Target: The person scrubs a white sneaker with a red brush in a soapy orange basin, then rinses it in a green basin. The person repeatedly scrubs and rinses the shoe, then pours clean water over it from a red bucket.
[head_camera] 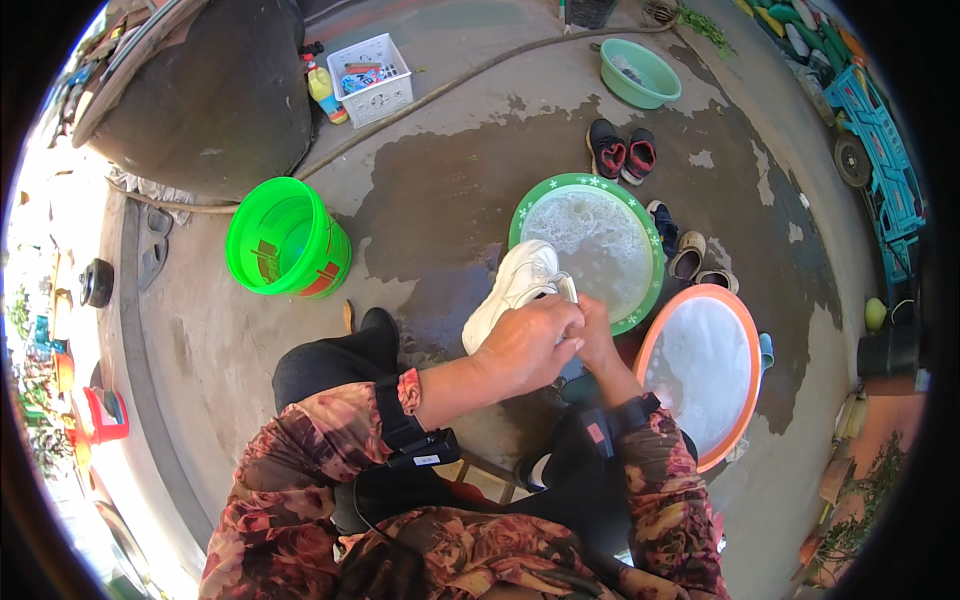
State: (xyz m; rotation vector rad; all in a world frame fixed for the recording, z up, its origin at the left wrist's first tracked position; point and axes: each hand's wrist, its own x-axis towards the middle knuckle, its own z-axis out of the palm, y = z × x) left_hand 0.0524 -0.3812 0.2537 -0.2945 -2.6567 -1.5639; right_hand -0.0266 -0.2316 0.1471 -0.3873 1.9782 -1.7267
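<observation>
Both of my hands meet at the opening of a white shoe (pixel 506 289), just off the left edge of a green-rimmed basin (pixel 654 259) of sudsy water. My left hand (pixel 529 341) is closed on the shoe's collar or tongue, and its fingers hide part of it. Against it, my right hand (pixel 596 326) grips the same end of the shoe; what its fingertips pinch is hidden. The shoe's toe points up and away from me. To the right stands an orange-rimmed basin (pixel 752 352) with foamy, whitish water.
A bright green bucket (pixel 330 255) stands at left. Beyond the basins are dark sneakers (pixel 606 148), beige clogs (pixel 688 255) and a light green basin (pixel 660 96) on wet concrete. A hose (pixel 450 86) crosses behind, near a white plastic crate (pixel 382 101) and a yellow bottle (pixel 322 88).
</observation>
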